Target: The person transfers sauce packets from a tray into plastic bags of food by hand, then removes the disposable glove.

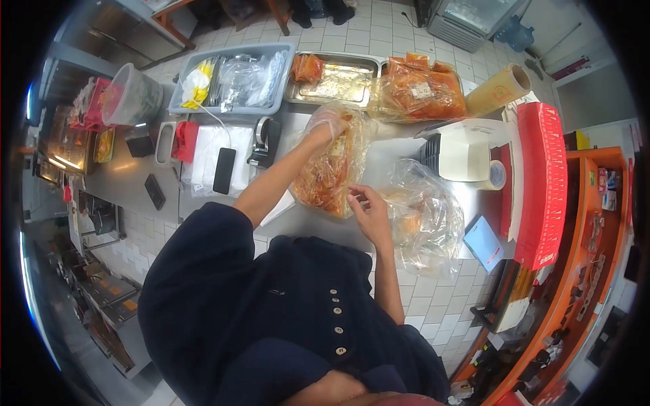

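A large clear plastic bag with orange-red, sauce-coated food inside lies on the metal table in front of me. My left hand, in a thin clear glove, is at the far end of this bag; plastic blurs its fingers, so their grip is unclear. At the near right edge of the bag is my right hand, bare, its thumb and fingertips pinched on the plastic. A second clear bag, crumpled and holding some orange food, lies just right of my right hand.
Behind the bag stand a metal tray and wrapped orange food. A grey-blue bin of plastic bags is at the left, near a phone and tape dispenser. To the right are a white carton, film roll and red boxes.
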Motion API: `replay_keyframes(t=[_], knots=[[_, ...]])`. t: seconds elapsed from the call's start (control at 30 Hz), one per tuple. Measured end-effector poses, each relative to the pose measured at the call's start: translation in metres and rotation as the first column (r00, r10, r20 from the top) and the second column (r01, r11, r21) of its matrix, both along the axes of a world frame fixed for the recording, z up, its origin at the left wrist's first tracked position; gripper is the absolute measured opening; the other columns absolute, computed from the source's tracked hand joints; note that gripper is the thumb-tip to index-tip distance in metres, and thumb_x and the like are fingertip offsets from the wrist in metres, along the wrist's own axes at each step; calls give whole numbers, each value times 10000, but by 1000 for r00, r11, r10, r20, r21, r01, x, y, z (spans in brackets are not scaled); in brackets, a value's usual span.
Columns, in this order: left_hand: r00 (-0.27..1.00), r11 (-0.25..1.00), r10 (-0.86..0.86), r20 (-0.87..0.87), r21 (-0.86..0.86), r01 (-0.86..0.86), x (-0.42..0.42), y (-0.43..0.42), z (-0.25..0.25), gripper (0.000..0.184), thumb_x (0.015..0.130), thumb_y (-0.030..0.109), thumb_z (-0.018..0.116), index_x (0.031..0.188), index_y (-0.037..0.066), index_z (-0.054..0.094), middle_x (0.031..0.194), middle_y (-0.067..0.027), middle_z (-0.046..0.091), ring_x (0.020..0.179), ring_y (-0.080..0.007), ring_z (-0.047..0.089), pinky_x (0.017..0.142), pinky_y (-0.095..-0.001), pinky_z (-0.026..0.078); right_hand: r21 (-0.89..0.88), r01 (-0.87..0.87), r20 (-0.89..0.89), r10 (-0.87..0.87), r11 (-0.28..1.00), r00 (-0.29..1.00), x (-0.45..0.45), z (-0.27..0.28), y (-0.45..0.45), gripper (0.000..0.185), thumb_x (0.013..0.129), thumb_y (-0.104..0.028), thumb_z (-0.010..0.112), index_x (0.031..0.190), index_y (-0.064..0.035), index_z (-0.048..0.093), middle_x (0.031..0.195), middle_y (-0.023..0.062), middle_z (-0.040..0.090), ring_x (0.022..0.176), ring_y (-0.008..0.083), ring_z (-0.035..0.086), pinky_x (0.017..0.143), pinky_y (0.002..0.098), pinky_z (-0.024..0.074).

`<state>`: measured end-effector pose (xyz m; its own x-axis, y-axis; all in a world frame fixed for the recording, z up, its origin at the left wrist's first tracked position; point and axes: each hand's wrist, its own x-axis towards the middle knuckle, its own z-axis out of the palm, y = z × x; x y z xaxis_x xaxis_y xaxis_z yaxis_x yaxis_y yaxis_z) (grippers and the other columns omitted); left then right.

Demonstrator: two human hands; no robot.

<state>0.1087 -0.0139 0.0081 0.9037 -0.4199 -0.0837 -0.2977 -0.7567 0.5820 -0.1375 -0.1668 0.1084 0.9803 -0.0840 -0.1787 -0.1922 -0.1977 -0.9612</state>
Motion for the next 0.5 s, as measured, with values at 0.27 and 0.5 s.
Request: replay_keyframes(t=[0.27, 0.5], knots=[[675, 427, -223, -703, -693, -581, 13, 62, 73, 324, 967, 164, 667, 1241, -7, 691, 1177, -140, 726, 1040, -228, 699, 996, -361, 559, 45, 122, -43, -120, 992, 992, -39, -25, -8, 273, 998, -195, 715, 1237, -63, 727, 1035, 62, 745, 890, 147, 684, 733, 283, 521], [705, 205, -215, -676, -737, -644, -7, 80, 93, 310, 1020, 175, 647, 1259, -23, 638, 1312, -129, 684, 1218, -243, 672, 1072, -355, 571, 75, 124, -65, -120, 989, 991, -39, -29, -11, 271, 1001, -194, 714, 1229, -47, 724, 1022, 61, 744, 894, 144, 683, 732, 287, 526]])
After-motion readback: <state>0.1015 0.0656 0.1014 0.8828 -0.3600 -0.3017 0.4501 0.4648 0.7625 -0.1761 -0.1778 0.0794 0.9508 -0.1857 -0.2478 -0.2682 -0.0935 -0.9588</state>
